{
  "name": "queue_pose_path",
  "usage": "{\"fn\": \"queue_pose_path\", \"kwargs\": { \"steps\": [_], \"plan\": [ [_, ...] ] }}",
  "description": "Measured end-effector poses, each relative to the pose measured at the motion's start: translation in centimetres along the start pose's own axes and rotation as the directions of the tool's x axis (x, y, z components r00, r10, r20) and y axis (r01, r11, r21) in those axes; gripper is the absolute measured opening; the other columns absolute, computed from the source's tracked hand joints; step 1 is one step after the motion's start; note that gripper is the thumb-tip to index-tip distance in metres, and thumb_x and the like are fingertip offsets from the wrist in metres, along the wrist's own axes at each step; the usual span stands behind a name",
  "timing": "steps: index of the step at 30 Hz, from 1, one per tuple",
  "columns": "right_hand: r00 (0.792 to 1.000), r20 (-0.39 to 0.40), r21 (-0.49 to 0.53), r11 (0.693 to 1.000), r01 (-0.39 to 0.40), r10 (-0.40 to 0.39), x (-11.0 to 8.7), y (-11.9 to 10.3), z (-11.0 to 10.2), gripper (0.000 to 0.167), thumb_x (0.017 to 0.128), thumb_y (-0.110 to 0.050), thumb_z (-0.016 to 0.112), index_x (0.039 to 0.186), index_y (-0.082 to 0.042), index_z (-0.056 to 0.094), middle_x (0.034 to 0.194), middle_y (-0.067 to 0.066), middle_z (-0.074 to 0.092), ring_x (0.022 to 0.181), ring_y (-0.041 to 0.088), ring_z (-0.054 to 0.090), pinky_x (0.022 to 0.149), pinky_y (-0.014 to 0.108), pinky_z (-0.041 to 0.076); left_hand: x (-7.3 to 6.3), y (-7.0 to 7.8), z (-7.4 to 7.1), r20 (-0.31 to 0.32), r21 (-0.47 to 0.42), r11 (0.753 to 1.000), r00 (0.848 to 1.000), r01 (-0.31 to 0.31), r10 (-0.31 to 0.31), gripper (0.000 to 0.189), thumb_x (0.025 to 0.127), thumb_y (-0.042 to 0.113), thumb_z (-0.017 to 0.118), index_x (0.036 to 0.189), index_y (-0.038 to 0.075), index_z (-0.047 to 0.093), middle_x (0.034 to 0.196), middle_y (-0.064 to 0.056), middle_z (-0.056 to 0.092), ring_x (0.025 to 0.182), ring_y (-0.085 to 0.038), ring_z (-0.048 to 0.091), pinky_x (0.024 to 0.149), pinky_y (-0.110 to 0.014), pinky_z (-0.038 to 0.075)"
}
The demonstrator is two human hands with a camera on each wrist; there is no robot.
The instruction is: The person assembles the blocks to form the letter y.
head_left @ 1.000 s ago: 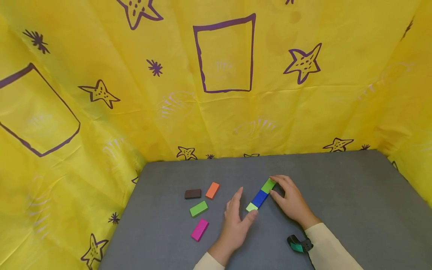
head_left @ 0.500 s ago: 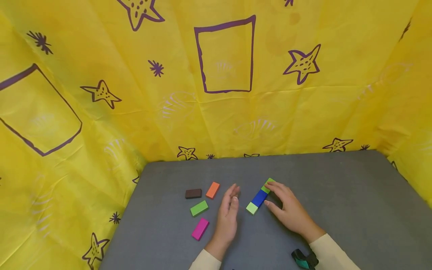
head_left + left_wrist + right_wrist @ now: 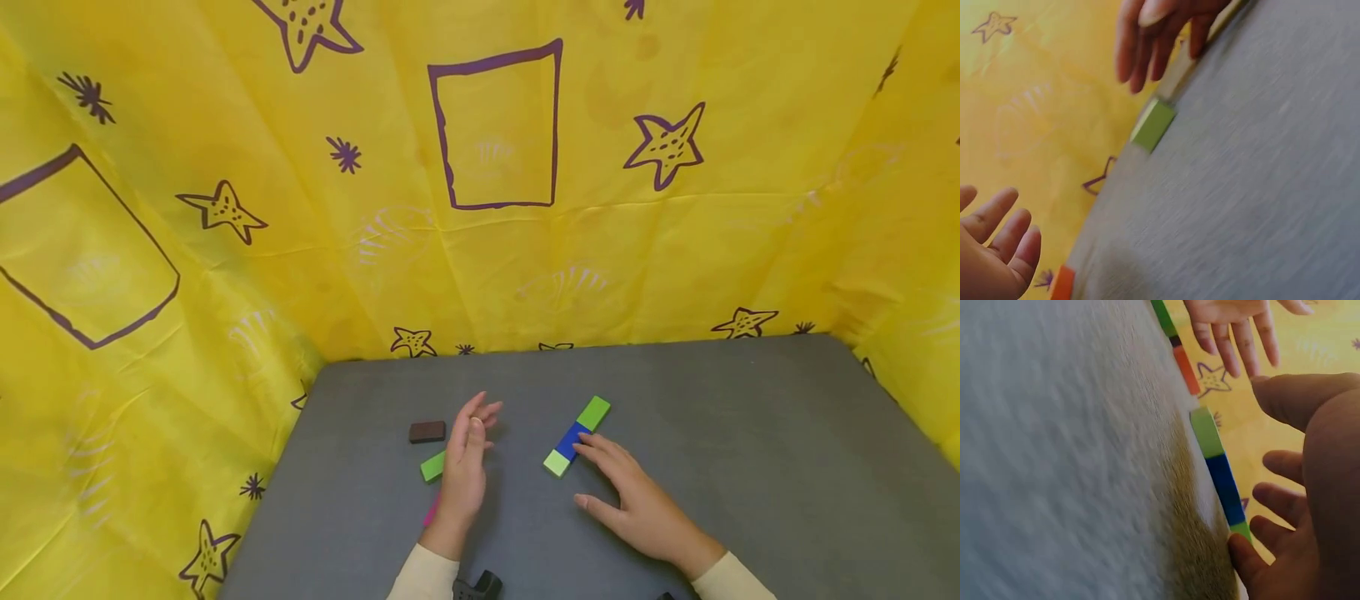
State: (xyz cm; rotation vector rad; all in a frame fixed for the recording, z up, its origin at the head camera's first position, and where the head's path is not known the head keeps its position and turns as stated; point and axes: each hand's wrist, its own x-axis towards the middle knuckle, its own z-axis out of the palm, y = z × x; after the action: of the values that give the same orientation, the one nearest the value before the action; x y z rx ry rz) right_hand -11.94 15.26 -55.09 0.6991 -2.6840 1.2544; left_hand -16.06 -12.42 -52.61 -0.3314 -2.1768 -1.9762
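Three blocks lie end to end in a slanted row on the grey table: pale green (image 3: 557, 463), blue (image 3: 570, 442) and brighter green (image 3: 595, 411). My right hand (image 3: 637, 505) is spread beside the row, its fingertips overlapping the blue block in the head view, nothing gripped. To the left, my empty left hand (image 3: 465, 471) has relaxed fingers above the loose blocks. It partly covers a green block (image 3: 432, 467) and a magenta block (image 3: 431, 511). An orange block (image 3: 1186, 370), hidden behind that hand in the head view, shows in the right wrist view.
A dark brown block (image 3: 427, 432) lies at the left of the grey table (image 3: 750, 433). Yellow cloth (image 3: 495, 275) with purple starfish drawings hangs behind the table and at its sides. A black wrist-camera mount (image 3: 480, 585) shows by the left sleeve.
My left hand has moved left from the row to over the loose blocks, covering the orange one. My right hand has let go of the row's far end and drawn back toward me.
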Motion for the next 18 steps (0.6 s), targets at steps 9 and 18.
{"fn": "queue_pose_path", "kwargs": {
  "steps": [9,18],
  "plan": [
    [0.990,0.126,0.002,0.998,0.057,-0.057,-0.2,0.1,0.9,0.077,0.103,-0.047,0.077,0.167,-0.015,0.047,0.176,0.004,0.031,0.161,0.038,0.023,0.106,0.081,0.035,1.2,0.4,-3.8,-0.073,0.023,0.998,0.996,-0.051,0.053,0.044,0.121,0.015,0.031,0.161,0.005,0.045,0.146,-0.019,0.064,0.133,-0.052,0.053,0.098,-0.052,0.048],
    [0.980,0.171,-0.053,0.993,0.110,-0.100,-0.3,0.1,1.0,0.079,0.102,-0.053,0.075,0.168,-0.018,0.046,0.177,0.005,0.030,0.162,0.036,0.020,0.104,0.078,0.038,2.1,-0.2,-8.3,-0.200,0.052,0.998,0.979,-0.027,0.036,0.044,0.122,0.020,0.032,0.160,0.007,0.048,0.145,-0.018,0.066,0.131,-0.045,0.054,0.095,-0.043,0.046]
  ]
}}
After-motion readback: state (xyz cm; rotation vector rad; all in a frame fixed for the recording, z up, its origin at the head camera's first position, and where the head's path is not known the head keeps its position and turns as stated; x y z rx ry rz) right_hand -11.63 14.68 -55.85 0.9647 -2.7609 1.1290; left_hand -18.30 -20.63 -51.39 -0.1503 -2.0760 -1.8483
